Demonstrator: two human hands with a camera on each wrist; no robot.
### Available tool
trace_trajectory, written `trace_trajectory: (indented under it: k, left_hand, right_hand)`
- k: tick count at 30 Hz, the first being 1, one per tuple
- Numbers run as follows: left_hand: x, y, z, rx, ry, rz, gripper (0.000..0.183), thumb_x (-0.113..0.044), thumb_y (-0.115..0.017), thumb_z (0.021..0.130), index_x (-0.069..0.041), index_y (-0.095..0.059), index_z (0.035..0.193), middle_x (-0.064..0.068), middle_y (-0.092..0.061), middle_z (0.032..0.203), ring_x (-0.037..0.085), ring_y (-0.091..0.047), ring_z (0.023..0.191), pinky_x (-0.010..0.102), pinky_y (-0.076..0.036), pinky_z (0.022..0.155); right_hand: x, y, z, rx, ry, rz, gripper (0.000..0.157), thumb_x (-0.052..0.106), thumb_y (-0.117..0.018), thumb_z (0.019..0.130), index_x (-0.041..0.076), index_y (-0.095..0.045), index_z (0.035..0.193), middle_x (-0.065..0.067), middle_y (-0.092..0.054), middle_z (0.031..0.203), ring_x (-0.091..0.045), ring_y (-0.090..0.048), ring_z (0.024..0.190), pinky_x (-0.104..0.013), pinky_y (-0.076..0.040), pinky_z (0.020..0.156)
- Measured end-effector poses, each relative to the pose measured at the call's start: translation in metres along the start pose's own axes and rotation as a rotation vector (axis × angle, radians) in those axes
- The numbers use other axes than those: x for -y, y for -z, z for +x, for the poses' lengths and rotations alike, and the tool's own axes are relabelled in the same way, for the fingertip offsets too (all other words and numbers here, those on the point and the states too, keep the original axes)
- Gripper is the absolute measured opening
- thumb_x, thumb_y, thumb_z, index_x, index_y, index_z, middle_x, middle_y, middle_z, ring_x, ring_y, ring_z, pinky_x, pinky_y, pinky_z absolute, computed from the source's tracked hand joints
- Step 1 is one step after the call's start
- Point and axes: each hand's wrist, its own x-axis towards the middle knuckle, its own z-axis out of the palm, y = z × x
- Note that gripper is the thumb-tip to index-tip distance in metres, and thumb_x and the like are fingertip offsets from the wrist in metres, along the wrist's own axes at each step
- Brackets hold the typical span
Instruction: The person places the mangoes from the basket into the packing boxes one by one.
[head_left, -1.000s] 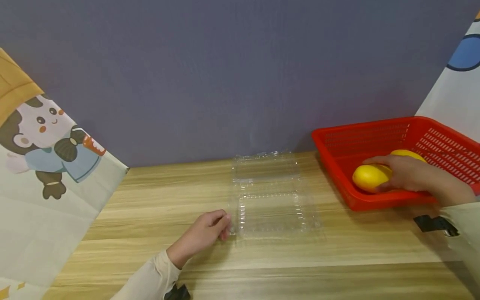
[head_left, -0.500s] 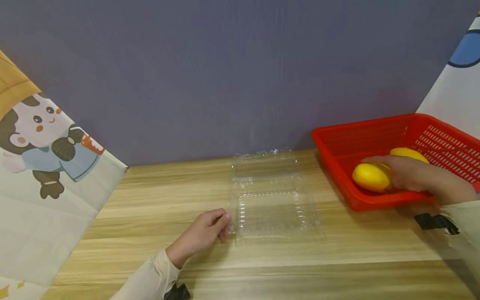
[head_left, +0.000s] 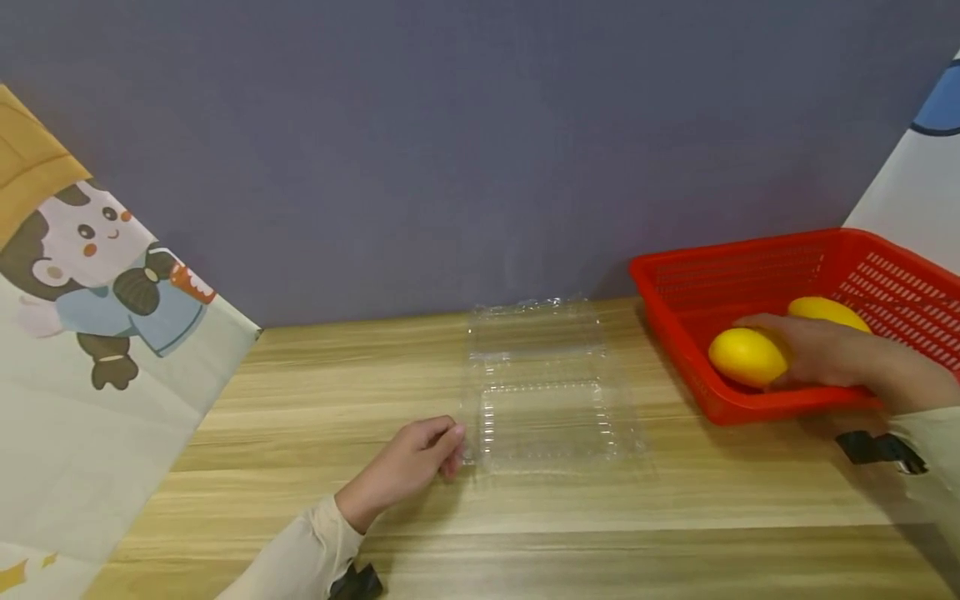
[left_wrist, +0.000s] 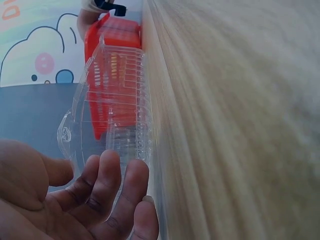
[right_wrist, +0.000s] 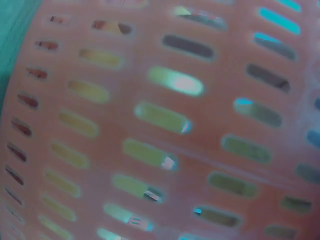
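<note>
A clear plastic clamshell box (head_left: 547, 425) lies with its lid unfolded on the wooden table. At its left edge is my left hand (head_left: 408, 462), fingers loosely bent. In the left wrist view the thumb stands apart from the fingers (left_wrist: 110, 175), and the box (left_wrist: 115, 75) rises just beyond them. My right hand (head_left: 821, 354) reaches over the front rim of a red basket (head_left: 731, 404) and grips a yellow lemon (head_left: 747, 358) inside it; part of the thumb side is hidden. Behind that hand lies a second yellow fruit (head_left: 828, 312). The basket's slotted wall (right_wrist: 200, 135) fills the right wrist view.
A grey-blue panel (head_left: 450, 167) stands along the back of the wooden table (head_left: 337, 375). Printed white boards flank it, the left one (head_left: 172, 358) with a cartoon figure. Black straps (head_left: 356, 582) sit at both wrists.
The right hand and lemon have shifted only slightly within the basket. The left hand stays at the box's edge. The head view has moved a little.
</note>
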Motion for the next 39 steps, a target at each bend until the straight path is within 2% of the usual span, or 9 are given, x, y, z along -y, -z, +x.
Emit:
trace_trajectory:
  k: [10,14,23,33,39]
  left_hand:
    - [0.000,-0.001,0.000,0.002,0.026,-0.019,0.033,-0.021,-0.045,0.107,-0.005,-0.059,0.082,0.009,-0.064,0.076,0.017,-0.059,0.069,0.028,-0.053,0.063]
    - [0.000,-0.001,0.000,0.002,0.030,-0.026,0.030,-0.020,-0.046,0.107,-0.005,-0.058,0.083,0.009,-0.064,0.077,0.017,-0.059,0.070,0.028,-0.052,0.063]
    - [-0.001,0.000,-0.002,-0.006,0.040,-0.032,0.029,-0.023,-0.048,0.106,-0.006,-0.059,0.085,0.007,-0.064,0.078,0.018,-0.059,0.070,0.028,-0.052,0.063]
    - [-0.002,0.000,-0.001,-0.003,0.034,-0.024,0.030,-0.020,-0.047,0.106,-0.005,-0.059,0.083,0.007,-0.064,0.078,0.017,-0.059,0.071,0.029,-0.054,0.064]
    - [-0.001,0.001,-0.001,-0.005,0.025,-0.001,0.030,-0.017,-0.046,0.106,-0.005,-0.059,0.082,0.006,-0.065,0.077,0.016,-0.060,0.070,0.029,-0.054,0.064]
  right_hand:
    - [0.000,-0.001,0.001,0.010,-0.078,0.000,0.101,0.053,-0.088,0.058,0.011,-0.047,0.140,-0.016,-0.065,0.111,-0.032,-0.057,0.092,-0.057,-0.048,0.074]
    - [0.002,0.001,0.002,-0.001,-0.105,0.003,0.102,0.051,-0.089,0.058,0.011,-0.045,0.140,-0.020,-0.063,0.114,-0.034,-0.057,0.093,-0.057,-0.049,0.070]
    - [0.002,0.006,0.000,-0.052,-0.130,-0.019,0.098,0.048,-0.089,0.062,0.009,-0.043,0.141,-0.028,-0.058,0.118,-0.041,-0.055,0.096,-0.058,-0.048,0.072]
    - [0.009,0.022,-0.010,-0.114,-0.196,-0.047,0.107,0.047,-0.090,0.061,0.007,-0.037,0.144,-0.035,-0.048,0.123,-0.049,-0.050,0.098,-0.071,-0.044,0.076]
    - [0.019,0.028,-0.016,-0.147,-0.180,-0.035,0.107,0.045,-0.090,0.063,0.008,-0.034,0.146,-0.035,-0.045,0.127,-0.051,-0.047,0.102,-0.073,-0.042,0.081]
